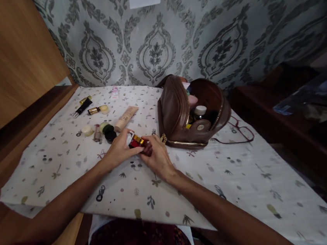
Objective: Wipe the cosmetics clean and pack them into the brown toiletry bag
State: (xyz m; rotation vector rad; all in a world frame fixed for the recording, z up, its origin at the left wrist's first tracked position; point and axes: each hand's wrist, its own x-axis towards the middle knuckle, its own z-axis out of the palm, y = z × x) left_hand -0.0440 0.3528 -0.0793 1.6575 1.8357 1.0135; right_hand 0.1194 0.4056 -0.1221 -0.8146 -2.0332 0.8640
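Both my hands meet over the front of the table, fingers closed around a small red bottle with a gold part point(137, 140). My left hand point(121, 147) grips its left side, with something white point(129, 137) between the fingers. At the gold end, my right hand point(156, 152) pinches with thumb and fingers, which partly hide the bottle. Just behind my left hand lie a black round lid or jar point(110, 136), a green-topped jar point(105, 127) and a beige squeeze tube point(126, 118). The open brown cosmetic bag point(174, 109) stands right of my right hand.
In the bag is a white-capped bottle point(200, 111). Red-framed glasses point(245, 134) lie beside it. Farther left are a cream-coloured jar point(87, 130), a small pinkish bottle point(96, 133), a black tube point(82, 106), a gold-and-dark bottle point(93, 110) and a pink-white tube point(114, 92). A wooden panel point(13, 56) borders the left.
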